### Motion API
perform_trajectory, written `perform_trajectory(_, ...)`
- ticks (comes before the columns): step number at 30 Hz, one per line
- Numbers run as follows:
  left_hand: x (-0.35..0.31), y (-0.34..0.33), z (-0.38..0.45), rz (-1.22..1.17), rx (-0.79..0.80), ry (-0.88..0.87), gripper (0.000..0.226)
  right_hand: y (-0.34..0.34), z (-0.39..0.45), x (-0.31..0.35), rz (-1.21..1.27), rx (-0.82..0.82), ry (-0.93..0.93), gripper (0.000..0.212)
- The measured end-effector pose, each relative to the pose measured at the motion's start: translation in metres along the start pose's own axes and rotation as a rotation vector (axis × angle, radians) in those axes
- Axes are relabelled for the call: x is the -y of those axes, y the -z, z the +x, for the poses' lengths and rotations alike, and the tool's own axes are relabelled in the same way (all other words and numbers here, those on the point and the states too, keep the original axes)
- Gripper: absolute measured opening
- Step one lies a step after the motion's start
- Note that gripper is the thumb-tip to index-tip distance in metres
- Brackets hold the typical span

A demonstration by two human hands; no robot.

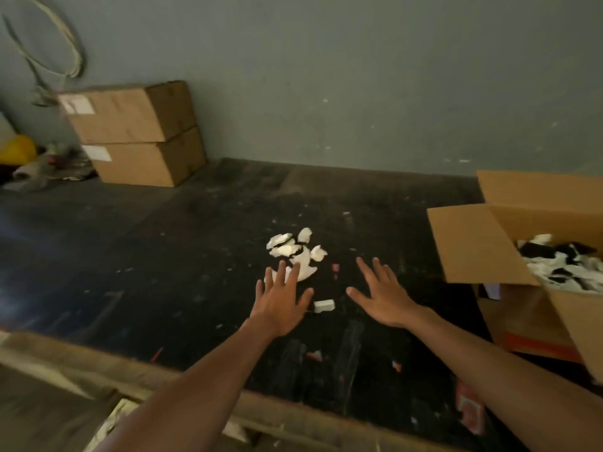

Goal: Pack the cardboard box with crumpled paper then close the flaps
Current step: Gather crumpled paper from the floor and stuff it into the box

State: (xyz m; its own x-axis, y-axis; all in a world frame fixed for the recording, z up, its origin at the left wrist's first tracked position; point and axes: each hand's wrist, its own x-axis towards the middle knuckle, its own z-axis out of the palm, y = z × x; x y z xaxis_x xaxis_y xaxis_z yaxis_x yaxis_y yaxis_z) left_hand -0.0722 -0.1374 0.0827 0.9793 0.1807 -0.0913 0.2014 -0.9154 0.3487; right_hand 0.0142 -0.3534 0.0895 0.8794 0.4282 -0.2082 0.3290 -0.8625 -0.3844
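Hands: left hand (283, 305) and right hand (382, 296) open, empty.
Paper scraps (295, 252): just beyond left fingertips; light, soft; scoop from both sides.

A dull grey-green wall (359, 76), scuffed and flecked, fills the upper half. Below it spreads a dark, worn tabletop (163, 256), dusty and scattered with small scraps, its pale front edge (81, 357) at 7 o'clock. At 10 o'clock two closed cartons (137, 135) stand stacked against the wall, a looped cable (62, 50) hanging above them. The light is dim.
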Motion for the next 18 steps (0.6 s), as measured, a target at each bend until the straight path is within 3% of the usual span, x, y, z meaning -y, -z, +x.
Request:
perform_trajectory(10,0.092,-0.075,-0.031,-0.014,0.221,0.202,0.099,-0.114,0.013,0.011,-0.111,0.262,-0.032,0.099)
perform_trajectory(18,0.122,-0.100,0.033,0.066,0.224,0.141,0.115,-0.144,0.084,0.028,-0.162,0.135,0.005,0.118)
